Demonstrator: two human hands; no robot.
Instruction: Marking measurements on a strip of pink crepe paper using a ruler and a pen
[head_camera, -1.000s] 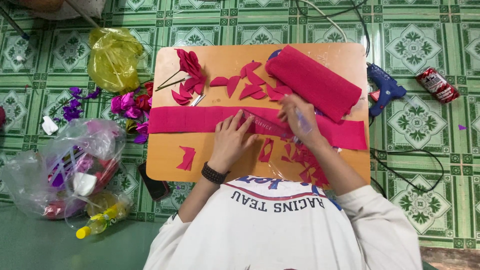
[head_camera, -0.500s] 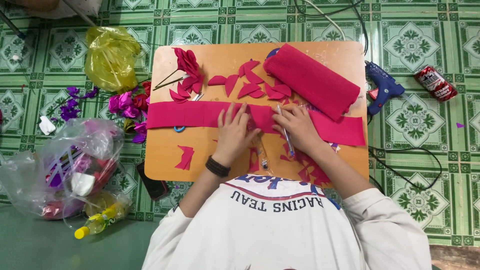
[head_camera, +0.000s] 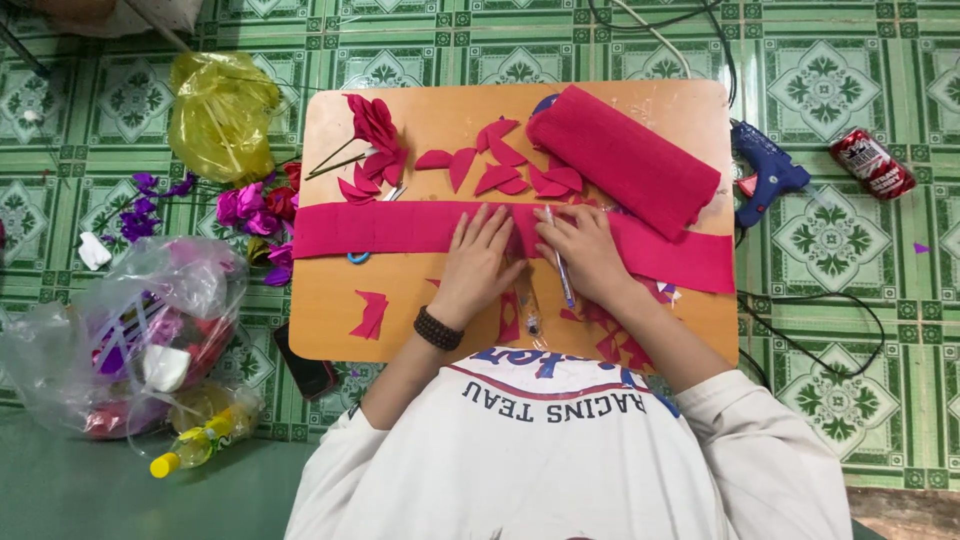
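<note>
Pink paper strip lies across surface, below paper roll. Left hand flat, pressing strip; right hand gripping pen, marking strip. Marking step likely; steady hold needed.

The person wears a white long-sleeved shirt with dark lettering printed across it, a thin red curved line above the letters and blue shapes above that. The sleeves are pushed up, leaving the forearms bare. A dark beaded bracelet circles the left wrist. Both hands are bare, without rings or gloves.
</note>
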